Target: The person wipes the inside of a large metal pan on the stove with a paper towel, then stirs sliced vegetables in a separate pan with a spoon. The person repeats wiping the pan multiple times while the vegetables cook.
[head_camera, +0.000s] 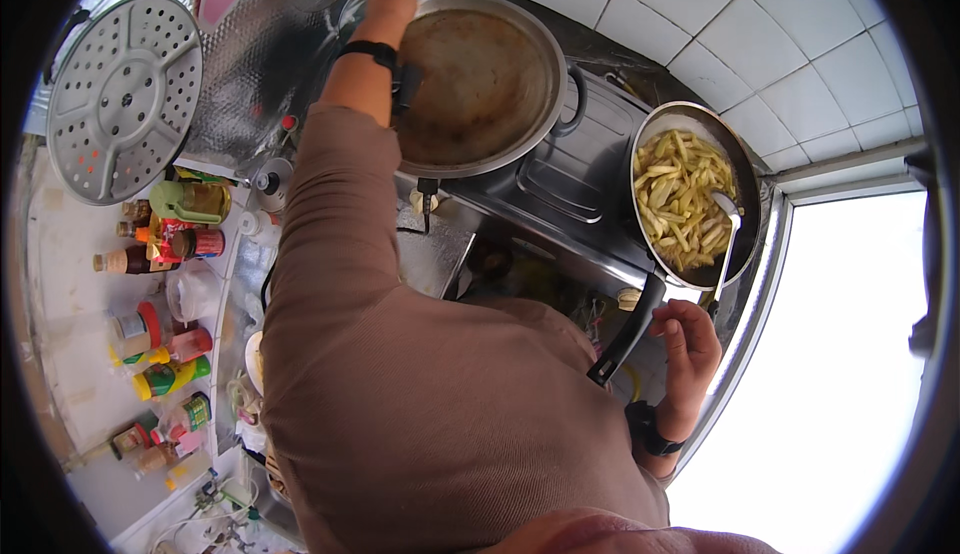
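My left arm stretches past the left side of a wide, brown-stained steel pot [472,81]. At its end my left hand [394,0] is over a clear rim or dish [358,13]; its fingers are hidden. On the right, my right hand [688,351] is loosely curled with the thumb bent inward. It lies beside the black handle [630,329] of a deep frying pan. That frying pan [739,254] holds pale yellow-green cut vegetable strips [679,197]. A metal spoon [729,235] rests in it, its black handle end running behind my right hand, so its hold is unclear.
The steel stove top [574,156] spans between pot and pan. White tiles [645,17] line the wall, and a bright window [847,329] is at right. A perforated steamer plate [124,100] and a shelf of several jars and bottles [169,381] are at left.
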### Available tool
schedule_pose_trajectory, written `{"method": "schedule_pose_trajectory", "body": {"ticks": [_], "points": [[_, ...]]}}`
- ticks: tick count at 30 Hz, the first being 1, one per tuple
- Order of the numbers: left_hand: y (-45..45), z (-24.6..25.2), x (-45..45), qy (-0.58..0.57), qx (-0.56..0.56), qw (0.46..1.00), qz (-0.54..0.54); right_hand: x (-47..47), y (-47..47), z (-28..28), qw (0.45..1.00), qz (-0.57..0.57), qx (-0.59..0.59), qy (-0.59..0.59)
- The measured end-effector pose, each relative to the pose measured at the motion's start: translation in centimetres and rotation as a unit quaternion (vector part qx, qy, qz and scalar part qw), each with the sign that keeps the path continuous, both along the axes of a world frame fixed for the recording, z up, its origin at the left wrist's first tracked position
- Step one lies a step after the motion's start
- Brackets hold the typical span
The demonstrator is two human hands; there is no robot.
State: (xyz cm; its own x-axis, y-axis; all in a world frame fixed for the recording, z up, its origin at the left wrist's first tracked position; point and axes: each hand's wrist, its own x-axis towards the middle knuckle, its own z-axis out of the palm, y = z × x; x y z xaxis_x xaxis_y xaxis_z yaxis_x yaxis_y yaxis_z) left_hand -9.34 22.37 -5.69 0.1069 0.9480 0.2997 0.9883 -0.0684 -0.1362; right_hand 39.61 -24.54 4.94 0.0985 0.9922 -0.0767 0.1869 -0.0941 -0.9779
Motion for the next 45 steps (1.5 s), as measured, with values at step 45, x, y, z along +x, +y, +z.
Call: {"method": "schedule_pose_trajectory", "body": {"ticks": [45], "points": [[-18.4, 2.1, -14.9, -0.732, -0.197, 0.651, 0.026, -2.1, 3.3, 1.1, 0.998, 0.038, 0.007, -0.049]]}}
